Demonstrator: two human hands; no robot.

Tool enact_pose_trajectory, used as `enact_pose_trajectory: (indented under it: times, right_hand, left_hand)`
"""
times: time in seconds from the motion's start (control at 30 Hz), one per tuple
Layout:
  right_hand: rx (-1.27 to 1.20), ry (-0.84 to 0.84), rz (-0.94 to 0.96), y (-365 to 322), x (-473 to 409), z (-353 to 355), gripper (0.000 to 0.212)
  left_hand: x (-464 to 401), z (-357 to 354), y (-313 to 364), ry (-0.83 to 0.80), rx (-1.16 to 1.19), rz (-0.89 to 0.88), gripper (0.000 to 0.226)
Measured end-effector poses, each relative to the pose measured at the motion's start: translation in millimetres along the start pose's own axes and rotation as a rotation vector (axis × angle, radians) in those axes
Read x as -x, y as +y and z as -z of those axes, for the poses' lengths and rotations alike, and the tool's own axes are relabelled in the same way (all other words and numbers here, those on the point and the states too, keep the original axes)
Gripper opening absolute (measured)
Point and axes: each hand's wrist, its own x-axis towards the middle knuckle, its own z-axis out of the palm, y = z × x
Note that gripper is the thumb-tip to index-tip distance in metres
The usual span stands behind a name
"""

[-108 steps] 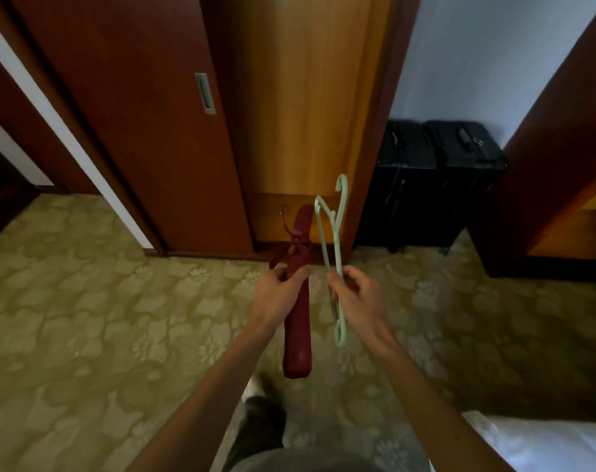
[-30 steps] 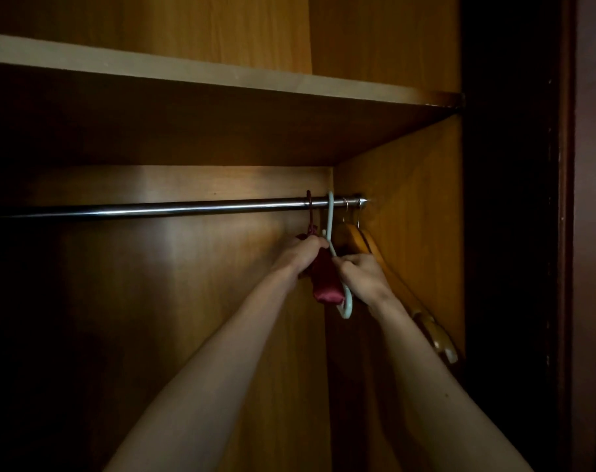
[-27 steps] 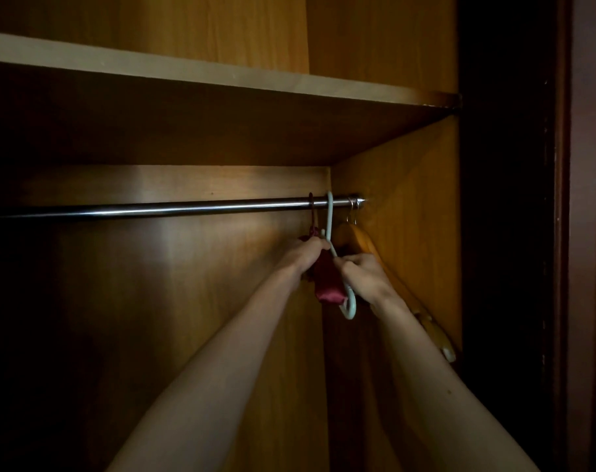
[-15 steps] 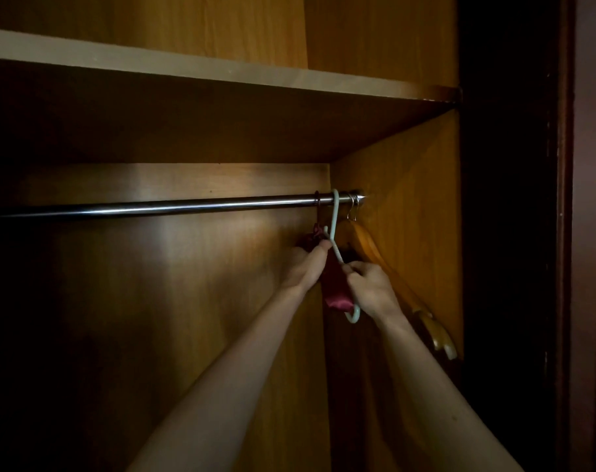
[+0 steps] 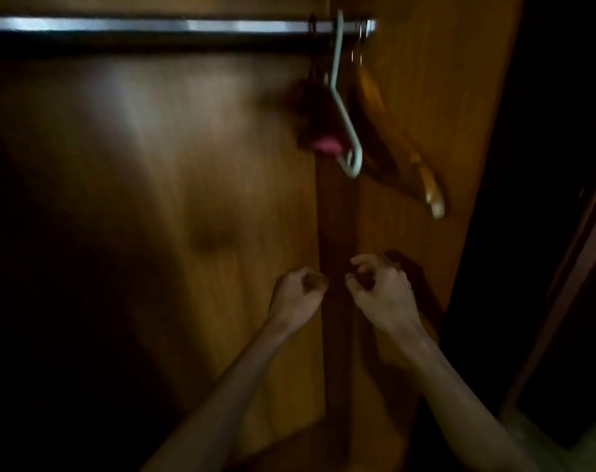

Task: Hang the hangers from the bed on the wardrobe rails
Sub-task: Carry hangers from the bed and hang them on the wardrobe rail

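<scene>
A metal wardrobe rail (image 5: 153, 26) runs across the top of the dim wardrobe. At its right end hang a dark red padded hanger (image 5: 318, 131), a pale green plastic hanger (image 5: 344, 107) and a wooden hanger (image 5: 395, 137). My left hand (image 5: 298, 294) and my right hand (image 5: 380, 291) are well below the hangers, side by side, both empty. The left hand's fingers are curled into a loose fist; the right hand's fingers are bent but apart. The frame is blurred.
The wardrobe's wooden back panel (image 5: 187, 199) and right side wall (image 5: 460, 97) enclose the space. A dark door edge (image 5: 562, 301) rises on the right. A patch of patterned floor (image 5: 593, 441) shows at the bottom right.
Both hands have let go of the red and green hangers, which now hang on the rail, and have dropped down away from them. The view has tilted downward.
</scene>
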Motion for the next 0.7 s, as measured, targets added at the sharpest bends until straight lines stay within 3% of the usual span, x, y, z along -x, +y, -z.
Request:
enact_pose_trajectory:
  times: [0.17, 0.27, 0.4, 0.6, 0.7]
  right_hand:
    - [0.068, -0.415, -0.238, 75, 89, -54, 0.027]
    - [0.109, -0.568, -0.376, 119, 146, -83, 0.025]
    - [0.102, -0.726, -0.631, 167, 220, -111, 0.023]
    - [0.054, -0.898, -0.927, 199, 329, -140, 0.028]
    - [0.031, -0.881, -1.078, 210, 380, -153, 0.027]
  left_hand:
    - [68, -81, -103, -0.201, -0.007, 0.239, 0.005]
    - [108, -122, -155, -0.387, -0.050, 0.370, 0.004]
    - [155, -158, -201, -0.606, -0.058, 0.606, 0.033]
    - [213, -206, -252, -1.070, -0.311, 0.534, 0.036]
    - [246, -225, -267, -1.284, -0.404, 0.474, 0.014]
